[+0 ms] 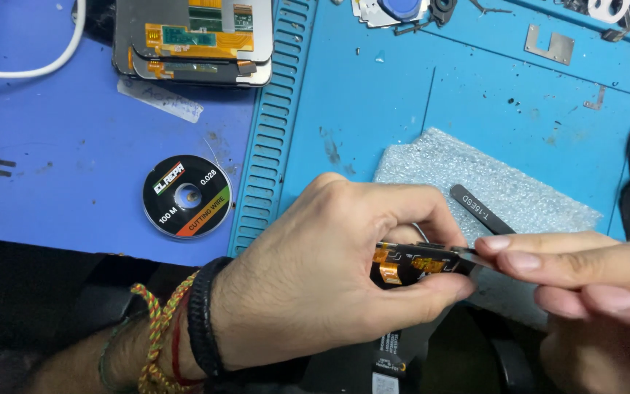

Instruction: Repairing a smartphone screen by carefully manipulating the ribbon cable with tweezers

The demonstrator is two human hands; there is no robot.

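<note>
Your left hand [329,277], with braided bands and a black bracelet at the wrist, pinched a small dark phone part [411,264] with orange flex cables between thumb and fingers, just above the near edge of the blue work mat [373,95]. Your right hand [592,281] came in from the right, its fingers pressed together around black tweezers [479,209] whose tip met the part. Behind your hands lay a sheet of bubble wrap [490,175] on the mat. Farther left, a black spool of cutting wire [187,196] rested on the darker blue surface, and a stack of phone screens [195,36] sat beyond it.
</note>
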